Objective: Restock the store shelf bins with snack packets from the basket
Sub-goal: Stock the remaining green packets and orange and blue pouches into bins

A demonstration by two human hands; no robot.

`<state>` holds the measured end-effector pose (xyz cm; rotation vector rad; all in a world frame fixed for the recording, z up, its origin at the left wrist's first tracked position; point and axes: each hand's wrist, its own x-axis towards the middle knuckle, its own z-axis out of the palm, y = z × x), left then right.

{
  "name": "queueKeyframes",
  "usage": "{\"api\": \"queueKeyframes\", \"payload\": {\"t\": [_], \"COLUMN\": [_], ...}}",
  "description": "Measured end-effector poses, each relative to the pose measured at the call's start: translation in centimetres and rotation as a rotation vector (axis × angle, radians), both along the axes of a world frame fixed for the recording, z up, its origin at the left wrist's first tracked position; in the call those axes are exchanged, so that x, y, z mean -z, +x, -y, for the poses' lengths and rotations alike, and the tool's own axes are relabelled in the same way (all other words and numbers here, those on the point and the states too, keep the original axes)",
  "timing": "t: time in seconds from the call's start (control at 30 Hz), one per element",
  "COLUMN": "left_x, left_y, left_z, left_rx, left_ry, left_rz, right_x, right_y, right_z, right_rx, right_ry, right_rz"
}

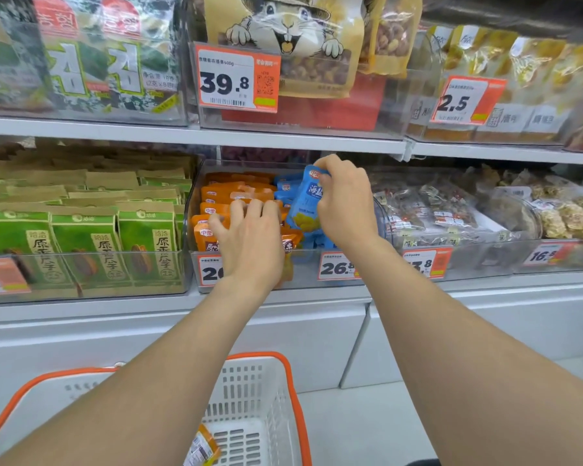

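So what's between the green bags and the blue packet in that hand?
In the head view, orange snack packets lie between the green paper bags and the blue packet the right hand pinches; the left hand rests on them.

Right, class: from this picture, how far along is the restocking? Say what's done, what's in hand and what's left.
Done: the clear bin already holds rows of orange packets and blue packets. In hand: the right hand pinches a blue packet over the blue side, while the left hand presses on the orange rows. Left: at least one orange-wrapped packet lies in the basket.
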<state>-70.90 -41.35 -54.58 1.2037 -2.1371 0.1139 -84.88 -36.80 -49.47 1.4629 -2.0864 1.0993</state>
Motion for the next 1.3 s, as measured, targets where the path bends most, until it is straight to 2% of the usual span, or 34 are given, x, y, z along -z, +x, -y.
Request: {"api": "queueKeyframes", "payload": {"t": [0.17,0.33,0.5,0.63,0.73,0.83,0.9,1.0,1.17,1.3], "left_x": [0.6,1.0,1.0,0.9,0.2,-0.1,0.4,2.2,5.5,7.5], "left_y": [0.3,1.0,2.4,4.1,5.4,7.1,8.3,10.6,16.6,20.1], "left_z": [0.4,0.9,1.3,1.0,0.3,-0.4,-0.9,-0.8,0.0,0.7], "left_rx": [0.068,0.135,0.294,0.356,0.362,0.433,0.351,0.267,0.353,0.308], "left_ry": [-0.026,-0.008,0.023,-0.079,-0.160,-0.044,0.095,0.329,0.771,0.813], "left_rz": [-0.074,-0.126,-0.145,-0.122,-0.088,0.007,0.099,0.393,0.855,0.996], "right_x": [1.0,1.8,2.5,2.0,1.6,1.0,0.9,1.5,4.0,8.5], "right_y": [0.1,0.8,1.2,0.9,1.5,3.3,5.3,8.4,13.8,19.0], "right_z": [1.5,2.4,2.7,1.8,0.4,-0.9,-1.6,-1.8,-1.7,-1.3], "right_rx": [-0.037,0.076,0.154,0.143,0.067,-0.101,-0.216,-0.361,-0.474,-0.566], "right_ry": [0.160,0.338,0.466,0.448,0.326,0.232,0.297,0.502,0.945,1.172], "right_rz": [-0.023,-0.202,-0.318,-0.235,-0.245,-0.161,-0.134,-0.203,-0.283,-0.331]}}
